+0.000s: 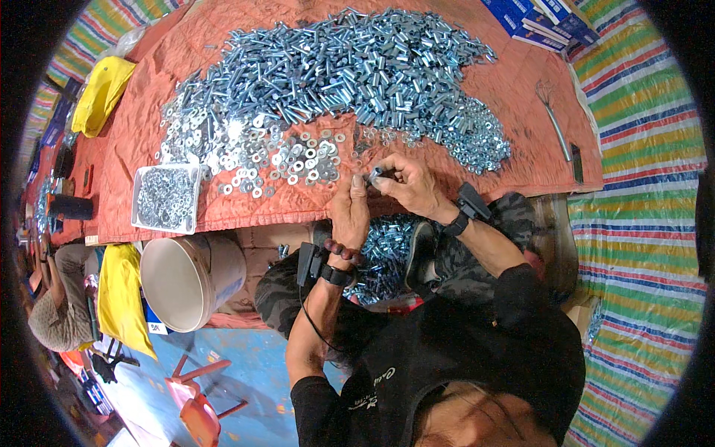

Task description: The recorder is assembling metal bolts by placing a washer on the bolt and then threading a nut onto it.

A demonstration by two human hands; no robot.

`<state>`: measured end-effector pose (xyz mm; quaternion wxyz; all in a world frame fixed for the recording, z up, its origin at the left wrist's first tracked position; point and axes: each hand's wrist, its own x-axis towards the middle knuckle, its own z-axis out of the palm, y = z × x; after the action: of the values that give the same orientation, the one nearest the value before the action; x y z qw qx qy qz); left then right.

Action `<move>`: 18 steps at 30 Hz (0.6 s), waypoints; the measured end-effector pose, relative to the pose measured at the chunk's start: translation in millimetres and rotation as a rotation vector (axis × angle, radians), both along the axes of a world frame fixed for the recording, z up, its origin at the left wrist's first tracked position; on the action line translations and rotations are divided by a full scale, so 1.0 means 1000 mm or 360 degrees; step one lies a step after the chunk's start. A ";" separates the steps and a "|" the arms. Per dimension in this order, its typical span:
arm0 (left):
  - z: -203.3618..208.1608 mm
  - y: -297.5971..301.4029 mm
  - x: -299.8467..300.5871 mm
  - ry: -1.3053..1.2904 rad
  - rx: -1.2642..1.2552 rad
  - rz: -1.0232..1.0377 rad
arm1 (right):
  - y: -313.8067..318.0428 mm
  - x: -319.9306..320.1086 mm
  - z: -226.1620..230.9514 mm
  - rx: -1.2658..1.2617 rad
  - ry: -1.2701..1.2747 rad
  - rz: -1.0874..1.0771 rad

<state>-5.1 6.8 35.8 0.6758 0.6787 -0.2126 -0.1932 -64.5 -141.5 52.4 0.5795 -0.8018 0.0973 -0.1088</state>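
Note:
Close together over the near edge of the red quilted cloth point(290, 205) are my two hands. My right hand point(412, 186) pinches a small bluish metal fastener point(377, 173), its exact shape partly covered by the fingers. My left hand point(350, 208) is closed, thumb up, its fingertips meeting the right hand's at the fastener; what it grips is hidden. Just beyond lie loose flat washers point(305, 158), with a heap of bolts point(287, 71) behind them. Metal sleeves point(395, 86) form the heap's right part, and small nuts point(480, 138) lie at its right end.
A white tray of washers point(136, 216) stands at the cloth's left edge, above a whitish bucket point(175, 283). More fasteners point(383, 253) lie below, between my legs. A wire-ended tool point(557, 127) and blue boxes point(540, 22) are at right. Another person point(63, 316) sits far left.

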 end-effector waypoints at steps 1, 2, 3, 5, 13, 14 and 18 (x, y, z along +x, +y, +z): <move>-0.002 0.001 0.000 0.0001 0.0005 -0.0004 | 0.004 0.001 0.003 -0.0008 -0.0015 -0.0006; -0.004 0.001 0.000 -0.0036 -0.0003 -0.0088 | 0.007 0.001 0.005 -0.0016 -0.0030 -0.0011; 0.000 -0.001 0.000 -0.0073 -0.0018 -0.0182 | 0.004 -0.002 -0.001 -0.0016 -0.0029 -0.0024; 0.009 -0.004 -0.004 0.0075 -0.0022 -0.0240 | 0.000 -0.007 -0.017 0.0067 0.0128 -0.0078; -0.023 -0.006 -0.009 0.0232 -0.0222 -0.0230 | 0.010 -0.014 -0.008 -0.0403 -0.0100 0.0047; -0.024 -0.004 -0.007 0.0264 -0.0191 -0.0249 | 0.008 -0.013 -0.007 -0.0406 -0.0074 0.0113; -0.004 -0.003 -0.011 0.0566 -0.0100 -0.0212 | -0.003 -0.014 -0.009 -0.0662 -0.0217 0.0335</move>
<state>-15.8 4.0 31.5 0.7093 0.5969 -0.1402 -0.3477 -78.9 -144.8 43.9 0.4154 -0.9003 -0.0506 -0.1195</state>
